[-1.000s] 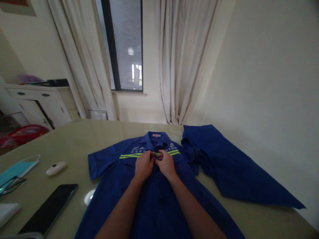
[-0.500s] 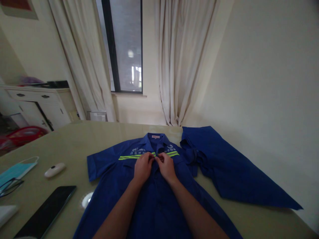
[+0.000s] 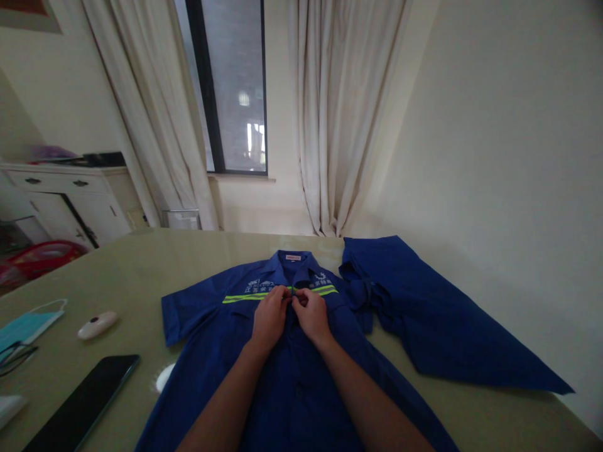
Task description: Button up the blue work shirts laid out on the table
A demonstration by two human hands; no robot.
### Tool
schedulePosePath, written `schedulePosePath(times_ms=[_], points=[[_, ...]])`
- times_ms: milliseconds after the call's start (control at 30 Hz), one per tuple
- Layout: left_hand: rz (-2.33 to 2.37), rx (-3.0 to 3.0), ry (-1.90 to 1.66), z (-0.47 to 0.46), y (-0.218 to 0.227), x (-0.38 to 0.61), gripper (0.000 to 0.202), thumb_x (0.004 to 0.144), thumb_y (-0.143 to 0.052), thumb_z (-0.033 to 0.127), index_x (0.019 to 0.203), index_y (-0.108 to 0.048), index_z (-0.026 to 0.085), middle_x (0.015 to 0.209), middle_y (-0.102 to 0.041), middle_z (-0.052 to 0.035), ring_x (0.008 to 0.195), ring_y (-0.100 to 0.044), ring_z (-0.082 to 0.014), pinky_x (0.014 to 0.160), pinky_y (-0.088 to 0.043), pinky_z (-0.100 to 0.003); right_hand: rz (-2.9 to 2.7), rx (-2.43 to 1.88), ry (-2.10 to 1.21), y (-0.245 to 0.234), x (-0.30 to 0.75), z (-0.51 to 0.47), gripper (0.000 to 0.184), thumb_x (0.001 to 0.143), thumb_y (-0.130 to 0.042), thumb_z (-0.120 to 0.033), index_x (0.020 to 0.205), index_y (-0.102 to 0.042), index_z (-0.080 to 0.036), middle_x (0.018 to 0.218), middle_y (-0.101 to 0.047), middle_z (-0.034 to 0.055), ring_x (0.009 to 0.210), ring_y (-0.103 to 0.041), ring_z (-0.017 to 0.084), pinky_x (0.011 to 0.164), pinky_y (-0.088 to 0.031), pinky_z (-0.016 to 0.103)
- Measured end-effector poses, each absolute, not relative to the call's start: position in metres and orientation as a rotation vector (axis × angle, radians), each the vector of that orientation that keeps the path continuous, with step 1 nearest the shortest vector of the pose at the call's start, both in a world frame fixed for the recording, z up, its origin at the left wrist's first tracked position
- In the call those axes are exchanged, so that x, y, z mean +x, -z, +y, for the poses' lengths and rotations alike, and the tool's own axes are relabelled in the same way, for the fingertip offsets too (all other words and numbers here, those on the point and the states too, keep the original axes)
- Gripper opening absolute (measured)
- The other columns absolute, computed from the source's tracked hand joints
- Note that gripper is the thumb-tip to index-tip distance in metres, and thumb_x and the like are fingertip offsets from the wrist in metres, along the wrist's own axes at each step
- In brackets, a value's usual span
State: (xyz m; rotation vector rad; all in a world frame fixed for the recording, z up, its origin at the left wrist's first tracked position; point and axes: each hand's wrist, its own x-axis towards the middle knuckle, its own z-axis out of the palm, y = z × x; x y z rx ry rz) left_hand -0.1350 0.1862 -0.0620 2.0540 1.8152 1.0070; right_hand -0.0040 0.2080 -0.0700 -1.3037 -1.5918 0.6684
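A blue short-sleeved work shirt (image 3: 207,370) lies spread on the table (image 3: 188,251), its collar away from me. Yellow-green reflective strips and white lettering cross its chest. My left hand (image 3: 271,312) pinches the shirt's front edge at the height of the strips. Close beside it, my right hand (image 3: 311,312) pinches the same front opening, fingertips almost touching the left ones. Whatever small part sits between the fingertips is hidden. Right of the shirt lies a second blue garment (image 3: 438,320), partly folded and reaching the right edge of the table.
On the left of the table are a black phone (image 3: 85,402), a small white oval device (image 3: 97,326), a light-blue face mask (image 3: 28,329) and dark-framed glasses (image 3: 19,359). Curtains (image 3: 330,113) and a window stand behind the table; a white cabinet (image 3: 89,194) is at the far left.
Both hands stay at the shirt's front opening, fingers slightly shifted. The view has turned a little, so the things on the left sit further left.
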Motion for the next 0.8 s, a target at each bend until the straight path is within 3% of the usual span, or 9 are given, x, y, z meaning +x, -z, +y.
schedulePosePath(times_ms=[200,300,467,633,800], points=[[1.776,2.036,-1.068,0.1877,0.0635,-0.1359,0.017,0.096,-0.046,0.012,0.098,-0.058,0.024,0.098,-0.068,-0.0029,0.092,-0.064,-0.0194,0.080,-0.044,-0.028,-1.630,-1.237,-0.752,0.0671,-0.0011,0.2099,0.026,0.091,-0.051,-0.028,0.082,-0.074,-0.020,0.071,-0.075,0.0029,0.064,-0.069,0.018,0.061,-0.051,0.025],[1.741,2.016,-1.096,0.1892,0.0636,-0.1373,0.018,0.095,-0.046,0.011,0.094,-0.059,0.024,0.094,-0.070,-0.0025,0.090,-0.066,-0.0192,0.079,-0.044,-0.028,-1.639,-1.213,-0.790,0.0702,-0.0011,0.2113,0.021,0.090,-0.053,-0.026,0.085,-0.073,-0.020,0.066,-0.072,0.0008,0.056,-0.067,0.017,0.055,-0.050,0.024],[1.680,1.990,-1.135,0.1897,0.0617,-0.1381,0.018,0.094,-0.047,0.011,0.095,-0.060,0.024,0.093,-0.073,-0.0014,0.089,-0.068,-0.0182,0.078,-0.045,-0.026,-1.645,-1.204,-0.720,0.0743,-0.0010,0.2129,0.012,0.083,-0.060,-0.019,0.086,-0.072,-0.019,0.078,-0.073,0.0032,0.066,-0.067,0.018,0.062,-0.051,0.025],[1.700,1.959,-1.165,0.1888,0.0604,-0.1361,0.012,0.097,-0.051,0.028,0.090,-0.060,0.024,0.083,-0.071,-0.0010,0.079,-0.067,-0.0194,0.071,-0.042,-0.027,-1.669,-1.187,-0.655,0.0725,0.0000,0.2132,0.013,0.081,-0.059,-0.015,0.084,-0.071,-0.019,0.083,-0.070,0.0047,0.074,-0.066,0.019,0.069,-0.052,0.027],[1.721,1.914,-1.181,0.1905,0.0627,-0.1369,0.008,0.094,-0.053,0.023,0.087,-0.058,0.024,0.076,-0.068,0.0009,0.073,-0.065,-0.0189,0.067,-0.039,-0.027,-1.680,-1.177,-0.638,0.0706,-0.0010,0.2116,0.009,0.081,-0.061,-0.015,0.080,-0.069,-0.020,0.079,-0.069,0.0023,0.072,-0.065,0.018,0.068,-0.051,0.027]])
